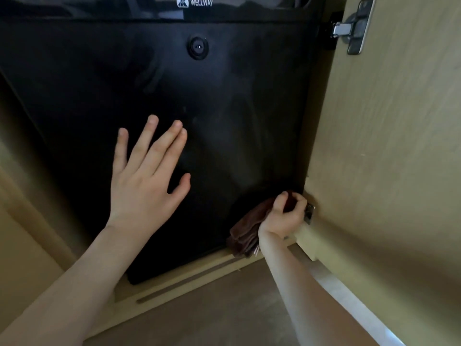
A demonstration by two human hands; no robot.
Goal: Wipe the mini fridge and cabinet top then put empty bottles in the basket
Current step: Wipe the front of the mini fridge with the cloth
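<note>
The black mini fridge [224, 101] fills the cabinet opening, its door shut, with a round lock high in the middle. My left hand [147, 178] lies flat on the door with fingers spread, holding nothing. My right hand [284, 216] is closed on a dark brown cloth [245, 233] and presses it against the door's lower right corner. No bottles or basket are in view.
The open wooden cabinet door [389, 146] stands at the right, with a metal hinge [354, 26] near its top. A wooden base ledge [189, 283] runs under the fridge. Brown floor [224, 318] lies below.
</note>
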